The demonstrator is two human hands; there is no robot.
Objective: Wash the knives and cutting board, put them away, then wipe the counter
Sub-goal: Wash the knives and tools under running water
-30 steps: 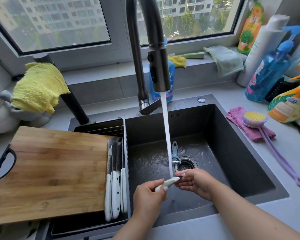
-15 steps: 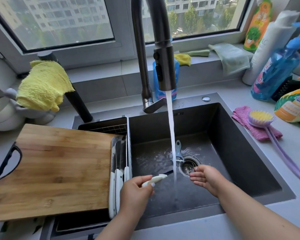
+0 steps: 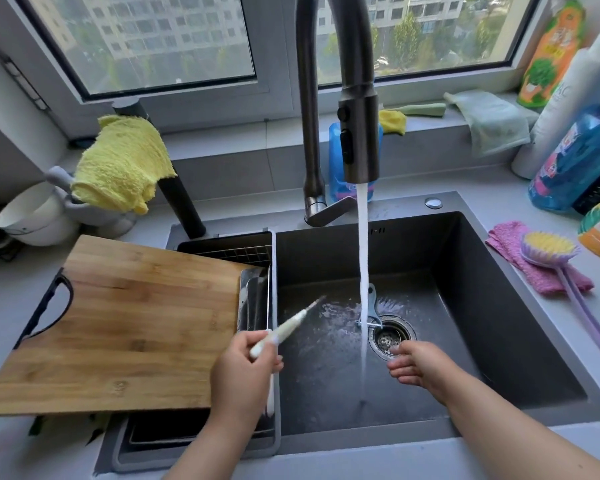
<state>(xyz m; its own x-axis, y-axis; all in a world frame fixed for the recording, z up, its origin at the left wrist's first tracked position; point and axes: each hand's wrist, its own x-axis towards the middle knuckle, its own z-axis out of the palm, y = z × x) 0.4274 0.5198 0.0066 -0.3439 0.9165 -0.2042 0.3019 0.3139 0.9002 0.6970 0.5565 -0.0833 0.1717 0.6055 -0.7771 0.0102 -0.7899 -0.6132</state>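
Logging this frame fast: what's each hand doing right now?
Left hand: grips the white-handled knife, blade pointing up and right, clear of the water stream.
Right hand: open, fingers relaxed, holding nothing.

Cutting board (image 3: 129, 323) left of sink (image 3: 482, 306); brush (image 3: 551, 247) right.

Tilting up over the sink's left side, white-handled knife (image 3: 286, 328), thin blade pointing up-right, blurred. Leaning across the drainer basket and table, wooden cutting board (image 3: 125, 327), black handle at left. Lying beside its right edge, more knives (image 3: 255, 303) in the basket.
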